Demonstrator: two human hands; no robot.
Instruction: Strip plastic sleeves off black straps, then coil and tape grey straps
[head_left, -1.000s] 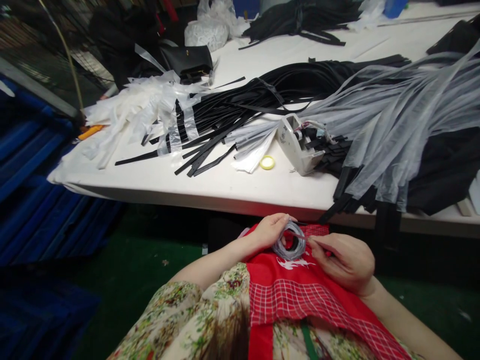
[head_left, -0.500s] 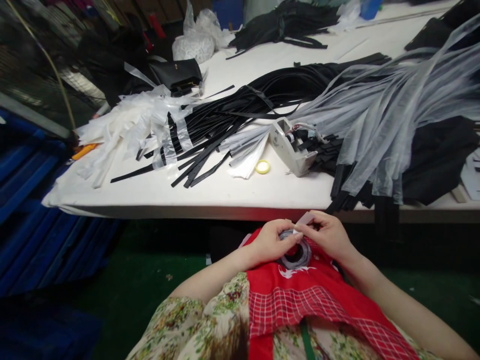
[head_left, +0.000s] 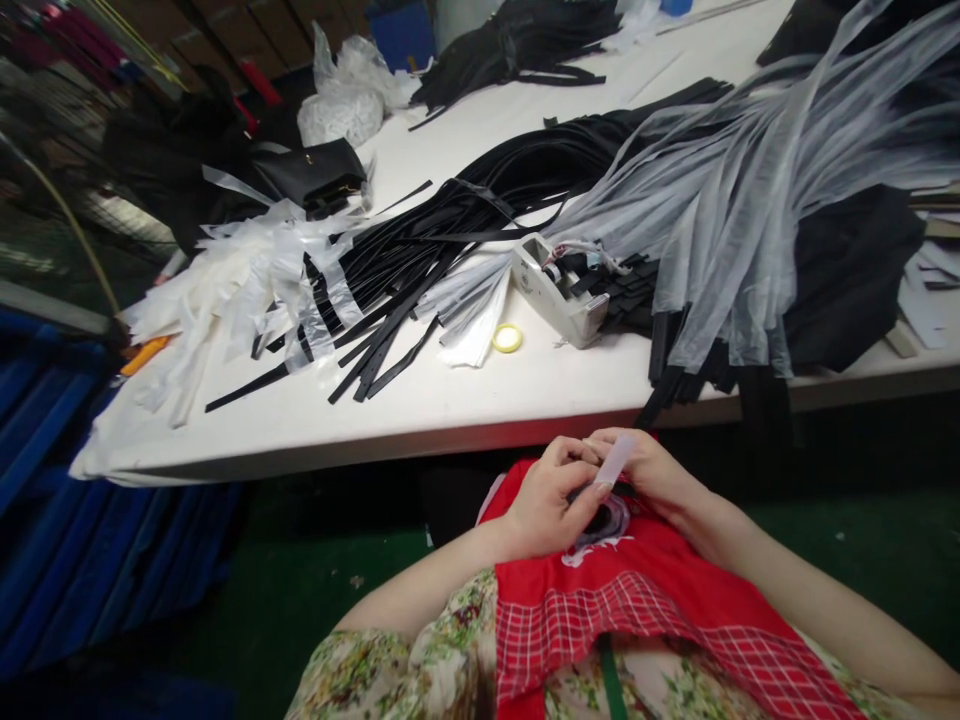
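Down in front of the tape dispenser [head_left: 559, 295], the left hand [head_left: 553, 495] covers part of the roll [head_left: 611, 520], and the right hand [head_left: 649, 470] has some of its fingertips tucked out of view. Behind the dispenser, the marking on its side is too small to read, while the clear strips [head_left: 742, 200] run off the picture's right edge. Far left of it, the blue crates [head_left: 45, 430] are blurred and cut off by the edge.
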